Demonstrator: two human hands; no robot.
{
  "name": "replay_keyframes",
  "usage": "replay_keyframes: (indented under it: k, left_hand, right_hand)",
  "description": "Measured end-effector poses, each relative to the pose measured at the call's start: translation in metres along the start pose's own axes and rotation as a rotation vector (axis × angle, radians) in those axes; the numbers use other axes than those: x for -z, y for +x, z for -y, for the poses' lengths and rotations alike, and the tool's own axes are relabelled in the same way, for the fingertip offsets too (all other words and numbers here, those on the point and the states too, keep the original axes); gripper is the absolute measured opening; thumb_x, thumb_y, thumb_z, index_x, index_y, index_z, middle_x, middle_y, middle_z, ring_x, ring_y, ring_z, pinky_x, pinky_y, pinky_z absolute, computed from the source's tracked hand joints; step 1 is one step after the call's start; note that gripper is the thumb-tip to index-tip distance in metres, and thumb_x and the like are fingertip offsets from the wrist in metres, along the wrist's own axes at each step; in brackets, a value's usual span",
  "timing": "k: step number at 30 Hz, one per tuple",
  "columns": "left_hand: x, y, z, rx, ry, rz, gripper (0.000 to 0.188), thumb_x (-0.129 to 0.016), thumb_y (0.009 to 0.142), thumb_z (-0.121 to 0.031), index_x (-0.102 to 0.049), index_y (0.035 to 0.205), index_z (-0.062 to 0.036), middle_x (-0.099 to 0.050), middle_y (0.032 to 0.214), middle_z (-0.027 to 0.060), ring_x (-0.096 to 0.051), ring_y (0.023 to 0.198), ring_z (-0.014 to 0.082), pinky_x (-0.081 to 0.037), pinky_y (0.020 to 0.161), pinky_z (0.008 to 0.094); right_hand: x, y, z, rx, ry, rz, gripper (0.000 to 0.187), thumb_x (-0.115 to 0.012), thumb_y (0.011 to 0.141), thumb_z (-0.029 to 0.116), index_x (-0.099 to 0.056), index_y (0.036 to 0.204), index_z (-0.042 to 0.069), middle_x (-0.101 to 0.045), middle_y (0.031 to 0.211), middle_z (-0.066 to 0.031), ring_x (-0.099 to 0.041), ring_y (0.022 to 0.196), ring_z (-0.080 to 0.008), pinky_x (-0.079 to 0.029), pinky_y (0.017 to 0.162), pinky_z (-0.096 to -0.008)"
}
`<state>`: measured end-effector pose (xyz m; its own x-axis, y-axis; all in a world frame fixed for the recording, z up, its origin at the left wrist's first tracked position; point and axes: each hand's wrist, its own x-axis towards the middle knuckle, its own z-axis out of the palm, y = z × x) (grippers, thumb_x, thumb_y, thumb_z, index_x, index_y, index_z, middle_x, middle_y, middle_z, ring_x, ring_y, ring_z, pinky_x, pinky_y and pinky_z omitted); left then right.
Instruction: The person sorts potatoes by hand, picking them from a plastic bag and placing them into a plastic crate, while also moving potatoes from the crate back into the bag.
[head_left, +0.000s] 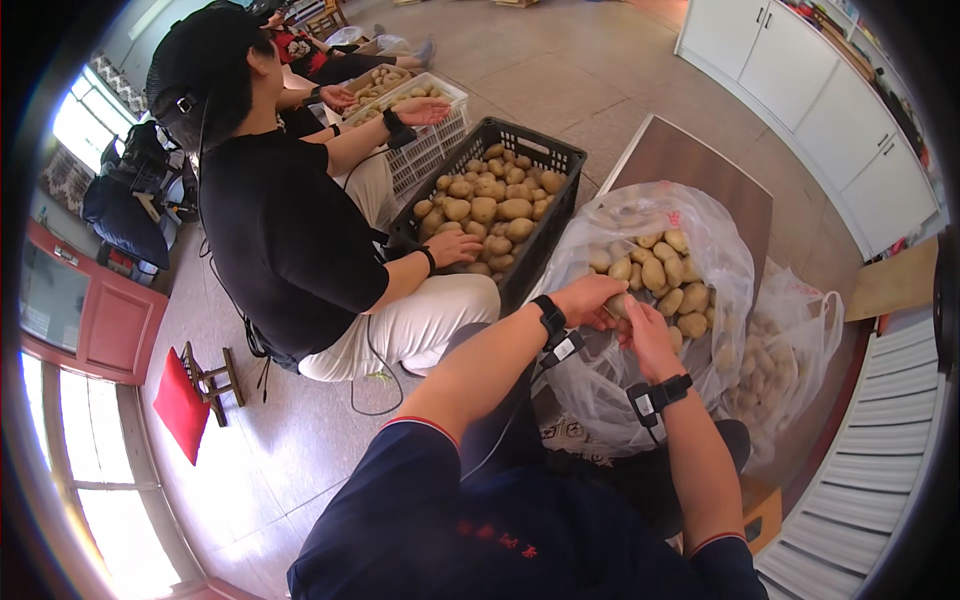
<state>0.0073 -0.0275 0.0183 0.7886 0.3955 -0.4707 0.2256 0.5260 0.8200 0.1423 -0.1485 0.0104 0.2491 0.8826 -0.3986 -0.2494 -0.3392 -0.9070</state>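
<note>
My left hand (586, 300) and my right hand (651, 342) meet over the near left side of an open clear plastic bag (722, 228). Between their fingers is a potato (618, 306), partly covered by both hands. Several more potatoes (662, 272) lie heaped inside the bag, just beyond my fingers. The bag's rim is spread wide and its near side drapes toward my lap. Each of my wrists wears a dark band with a small device.
To the left, a person in black (285, 215) sits with one hand on potatoes in a black crate (545, 150). A white crate (425, 160) of potatoes stands farther back. At right are another filled plastic bag (775, 370) and a white radiator (860, 450). A red stool (182, 405) stands at left.
</note>
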Motion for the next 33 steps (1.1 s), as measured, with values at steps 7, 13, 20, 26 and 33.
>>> replay_keyframes:
  k: [7,13,20,26,33]
  left_hand:
    - [0.008,0.007,0.004,-0.005,-0.071,0.102,0.029,-0.05,0.098,-0.037,-0.06,0.098,-0.01,-0.062,0.085,0.0032,-0.056,0.063,0.0127,-0.047,0.054,0.0272]
    - [0.03,0.016,-0.005,-0.044,-0.272,-0.146,0.027,-0.053,0.097,-0.038,-0.059,0.098,-0.0116,-0.063,0.082,0.0034,-0.054,0.058,0.0167,-0.044,0.051,0.0285]
    - [0.099,0.031,0.001,-0.097,-0.486,-0.383,0.034,-0.052,0.098,-0.04,-0.056,0.105,-0.0074,-0.064,0.09,0.0112,-0.058,0.068,0.0233,-0.048,0.054,0.0338]
    - [0.144,0.028,0.009,-0.189,-0.683,-0.5,0.035,-0.052,0.098,-0.033,-0.053,0.114,-0.0015,-0.061,0.098,0.0159,-0.061,0.078,0.0306,-0.056,0.067,0.0409]
    - [0.183,0.024,0.019,-0.212,-0.872,-0.635,0.034,-0.046,0.101,-0.026,-0.046,0.126,-0.0022,-0.058,0.115,0.0157,-0.061,0.091,0.0317,-0.058,0.075,0.0437]
  right_hand:
    - [-0.005,0.002,-0.003,0.082,-0.112,-0.112,0.034,-0.052,0.099,0.039,-0.059,0.087,0.008,-0.053,0.063,0.0001,-0.05,0.052,-0.0093,-0.04,0.047,-0.0244]
    - [0.026,0.009,-0.046,0.205,-0.26,-0.255,0.03,-0.054,0.097,0.03,-0.062,0.096,0.002,-0.059,0.068,-0.0039,-0.056,0.055,-0.0111,-0.045,0.051,-0.0269]
    - [0.076,-0.016,-0.104,0.244,-0.543,-0.385,0.021,-0.056,0.089,0.014,-0.062,0.104,0.002,-0.067,0.096,-0.0182,-0.064,0.091,-0.0343,-0.05,0.081,-0.0401]
    - [0.143,-0.034,-0.121,0.311,-0.786,-0.78,0.024,-0.055,0.084,0.008,-0.061,0.106,0.003,-0.064,0.098,-0.018,-0.061,0.096,-0.0356,-0.048,0.082,-0.0424]
    - [0.126,-0.026,-0.115,0.248,-0.827,-0.681,0.035,-0.057,0.081,0.007,-0.056,0.115,0.002,-0.058,0.11,-0.0208,-0.055,0.105,-0.038,-0.045,0.088,-0.0431]
